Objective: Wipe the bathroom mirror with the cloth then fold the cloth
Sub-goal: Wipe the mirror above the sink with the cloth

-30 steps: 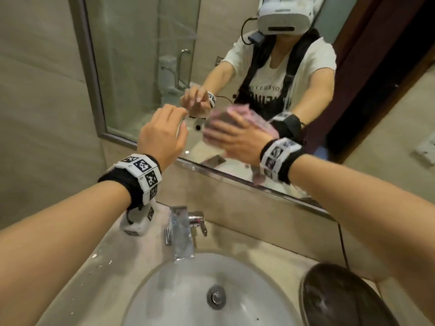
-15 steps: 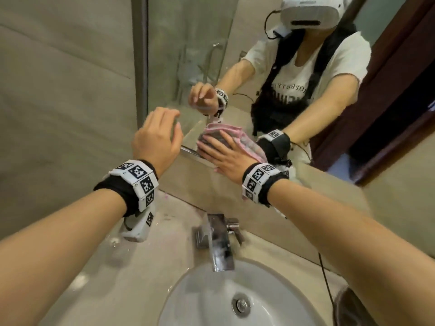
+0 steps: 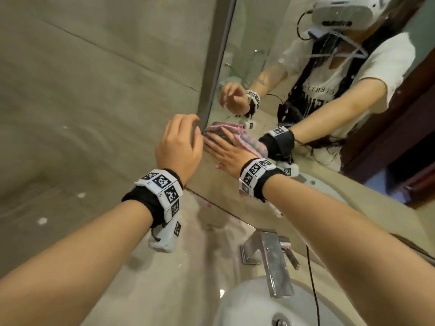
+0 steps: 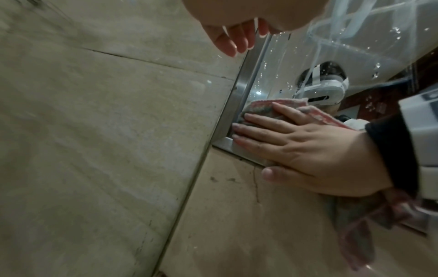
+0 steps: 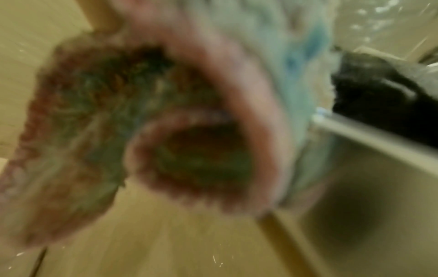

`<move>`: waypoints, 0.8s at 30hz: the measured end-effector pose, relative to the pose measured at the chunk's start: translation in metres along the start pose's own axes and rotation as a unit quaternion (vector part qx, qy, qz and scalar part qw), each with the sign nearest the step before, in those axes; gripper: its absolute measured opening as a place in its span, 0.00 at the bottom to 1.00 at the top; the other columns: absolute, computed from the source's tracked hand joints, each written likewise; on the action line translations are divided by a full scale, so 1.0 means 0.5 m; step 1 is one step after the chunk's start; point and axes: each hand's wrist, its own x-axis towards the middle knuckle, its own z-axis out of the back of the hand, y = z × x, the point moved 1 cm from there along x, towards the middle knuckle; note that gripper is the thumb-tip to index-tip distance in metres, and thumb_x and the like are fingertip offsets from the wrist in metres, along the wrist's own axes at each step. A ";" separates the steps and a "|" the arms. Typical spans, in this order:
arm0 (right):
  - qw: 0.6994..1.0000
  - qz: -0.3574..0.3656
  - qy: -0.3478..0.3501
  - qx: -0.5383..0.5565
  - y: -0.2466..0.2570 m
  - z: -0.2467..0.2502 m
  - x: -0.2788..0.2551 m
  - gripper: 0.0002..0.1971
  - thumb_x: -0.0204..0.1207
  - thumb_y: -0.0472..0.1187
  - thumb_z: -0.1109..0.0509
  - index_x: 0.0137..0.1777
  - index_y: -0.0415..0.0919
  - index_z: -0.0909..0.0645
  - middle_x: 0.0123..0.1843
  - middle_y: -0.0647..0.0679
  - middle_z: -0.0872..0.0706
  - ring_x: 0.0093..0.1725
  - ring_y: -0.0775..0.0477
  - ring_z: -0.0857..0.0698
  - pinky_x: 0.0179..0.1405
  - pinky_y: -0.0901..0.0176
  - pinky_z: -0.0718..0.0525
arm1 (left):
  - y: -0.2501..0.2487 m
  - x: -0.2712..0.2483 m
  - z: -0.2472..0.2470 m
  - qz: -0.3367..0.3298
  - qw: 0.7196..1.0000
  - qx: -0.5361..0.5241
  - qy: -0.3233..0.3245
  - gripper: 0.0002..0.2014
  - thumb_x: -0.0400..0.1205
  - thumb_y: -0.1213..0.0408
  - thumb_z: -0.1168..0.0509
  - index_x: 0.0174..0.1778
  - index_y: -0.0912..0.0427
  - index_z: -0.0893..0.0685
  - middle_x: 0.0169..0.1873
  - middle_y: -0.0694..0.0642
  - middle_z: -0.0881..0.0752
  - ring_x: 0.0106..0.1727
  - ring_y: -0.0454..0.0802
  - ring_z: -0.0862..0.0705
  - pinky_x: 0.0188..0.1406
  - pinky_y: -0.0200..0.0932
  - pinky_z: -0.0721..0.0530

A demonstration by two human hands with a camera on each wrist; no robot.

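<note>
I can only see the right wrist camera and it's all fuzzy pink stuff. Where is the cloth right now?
Observer: The right hand presses the pink cloth flat against the bottom left corner of the mirror.
Operator: What's the other hand doing?
Observer: The left hand holds nothing. Its fingers are loosely curled, just in front of the mirror's metal frame.
Operator: Is the glass all clean?
Observer: No. The left wrist view shows water droplets on the glass above the cloth.
</note>
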 end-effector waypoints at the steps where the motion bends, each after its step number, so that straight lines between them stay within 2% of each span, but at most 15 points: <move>1: 1.000 0.002 0.015 -0.010 0.000 0.000 0.005 0.37 0.71 0.63 0.36 0.77 0.45 0.32 0.78 0.50 0.29 0.78 0.49 0.31 0.76 0.39 0.72 | -0.003 0.007 0.001 -0.002 1.000 -0.005 -0.003 0.13 0.79 0.64 0.42 0.53 0.63 0.16 0.47 0.59 0.15 0.47 0.59 0.16 0.41 0.49 0.19; 2: 1.000 0.006 0.025 -0.015 -0.001 0.003 0.008 0.36 0.71 0.63 0.37 0.77 0.45 0.32 0.78 0.50 0.29 0.78 0.49 0.31 0.76 0.39 0.73 | -0.006 0.013 0.001 -0.008 1.000 -0.010 -0.005 0.13 0.79 0.65 0.42 0.53 0.64 0.16 0.47 0.59 0.15 0.48 0.59 0.16 0.40 0.49 0.19; 5: 0.999 0.022 0.047 -0.011 -0.007 0.008 0.011 0.33 0.69 0.62 0.34 0.73 0.48 0.27 0.73 0.54 0.23 0.74 0.51 0.26 0.77 0.39 0.65 | -0.021 0.030 0.007 -0.040 0.999 -0.018 -0.008 0.11 0.78 0.66 0.41 0.51 0.64 0.15 0.46 0.59 0.14 0.47 0.57 0.15 0.36 0.46 0.18; 7: 0.998 0.035 0.043 -0.018 -0.018 0.015 0.013 0.28 0.71 0.59 0.41 0.70 0.50 0.23 0.70 0.56 0.20 0.72 0.53 0.23 0.77 0.40 0.60 | -0.030 0.042 0.016 -0.055 0.998 -0.020 -0.005 0.11 0.78 0.66 0.41 0.51 0.63 0.15 0.46 0.58 0.14 0.46 0.56 0.15 0.34 0.45 0.19; 9: 0.997 0.032 0.060 -0.024 -0.049 0.033 0.009 0.28 0.73 0.55 0.47 0.73 0.51 0.26 0.74 0.57 0.24 0.74 0.52 0.25 0.79 0.39 0.57 | -0.039 0.060 0.027 -0.062 0.998 -0.028 -0.008 0.11 0.78 0.66 0.40 0.51 0.63 0.15 0.46 0.58 0.14 0.47 0.56 0.16 0.34 0.45 0.19; 11: 0.997 0.025 0.062 -0.038 -0.091 0.053 -0.005 0.29 0.76 0.55 0.46 0.78 0.50 0.36 0.80 0.55 0.33 0.79 0.49 0.33 0.78 0.38 0.63 | -0.053 0.086 0.039 -0.061 0.997 -0.036 -0.014 0.11 0.79 0.65 0.41 0.52 0.62 0.16 0.47 0.58 0.15 0.48 0.55 0.16 0.35 0.45 0.20; 13: 0.998 0.015 0.065 -0.021 -0.125 0.078 -0.017 0.32 0.72 0.56 0.46 0.78 0.51 0.35 0.79 0.55 0.31 0.78 0.50 0.32 0.75 0.38 0.66 | -0.072 0.116 0.056 -0.062 0.997 -0.051 -0.019 0.12 0.79 0.65 0.42 0.53 0.63 0.16 0.47 0.59 0.15 0.48 0.56 0.16 0.35 0.45 0.20; 15: 0.997 -0.003 0.082 0.008 -0.144 0.098 -0.023 0.32 0.69 0.56 0.45 0.75 0.52 0.31 0.77 0.56 0.27 0.76 0.50 0.28 0.75 0.38 0.64 | -0.091 0.145 0.079 -0.071 0.995 -0.061 -0.033 0.13 0.80 0.64 0.42 0.54 0.63 0.16 0.48 0.59 0.15 0.48 0.56 0.16 0.35 0.45 0.20; 16: 0.998 -0.008 0.068 0.012 -0.144 0.108 -0.023 0.32 0.69 0.53 0.44 0.76 0.52 0.31 0.77 0.55 0.28 0.77 0.48 0.29 0.76 0.38 0.64 | -0.096 0.157 0.090 -0.073 0.994 -0.066 -0.042 0.13 0.80 0.64 0.42 0.54 0.63 0.16 0.48 0.59 0.15 0.47 0.56 0.16 0.35 0.44 0.20; 18: 0.999 -0.020 0.035 0.034 -0.125 0.101 -0.021 0.31 0.77 0.46 0.45 0.81 0.48 0.44 0.83 0.51 0.41 0.83 0.44 0.42 0.77 0.35 0.70 | -0.096 0.169 0.107 -0.073 0.993 -0.073 -0.056 0.13 0.80 0.65 0.42 0.54 0.63 0.16 0.47 0.59 0.15 0.44 0.56 0.16 0.35 0.44 0.21; 20: 0.993 -0.047 0.080 0.077 -0.093 0.104 -0.021 0.33 0.81 0.44 0.46 0.83 0.44 0.56 0.85 0.48 0.56 0.84 0.42 0.56 0.73 0.37 0.74 | -0.083 0.157 0.114 -0.076 0.993 -0.063 -0.058 0.13 0.79 0.65 0.42 0.53 0.64 0.16 0.46 0.59 0.15 0.44 0.57 0.16 0.35 0.46 0.19; 24: 0.988 -0.079 0.094 0.093 -0.041 0.091 0.004 0.34 0.83 0.45 0.47 0.83 0.43 0.62 0.85 0.47 0.62 0.84 0.42 0.61 0.70 0.38 0.75 | -0.045 0.083 0.108 -0.102 0.994 -0.011 -0.032 0.12 0.79 0.65 0.42 0.51 0.64 0.15 0.45 0.59 0.14 0.46 0.59 0.15 0.35 0.49 0.15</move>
